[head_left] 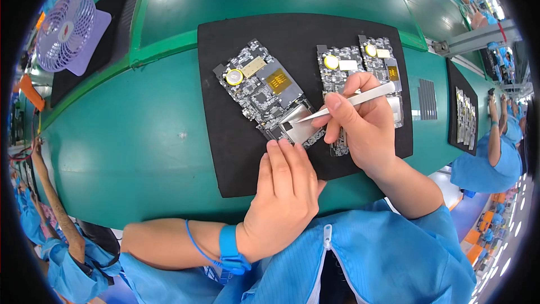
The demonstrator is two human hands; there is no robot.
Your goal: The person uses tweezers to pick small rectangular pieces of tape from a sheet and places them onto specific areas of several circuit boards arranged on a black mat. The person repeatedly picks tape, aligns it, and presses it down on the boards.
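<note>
Right hand (368, 129): gripping the tweezers (374, 94) between thumb and fingers, angling the points down and to the left over the circuit board (260, 95).
Tweezer tip (298, 121): pointing at the silver metal cover (304, 130), hovering or touching just beside a small dark square (287, 126); leaving actual contact unclear at this scale.
Left hand (284, 200): stretching fingers straight and close together, resting fingertips at the near edge of the same board, apparently steadying; grasping nothing visible.
Circuit board: lying aslant on the left part of the black mat (233, 163), facing component side up, showing a yellow-rimmed disc (233, 77) near the far end.
Two other boards (340, 81): lying side by side on the right part of the mat, partly hiding behind the right hand.
Step in hand: probably working on or around the dark square with the tweezers.
Next move: calling, by judgement, for fine tip control, light pressure on the cover and firm bracing from the left fingertips.
</note>
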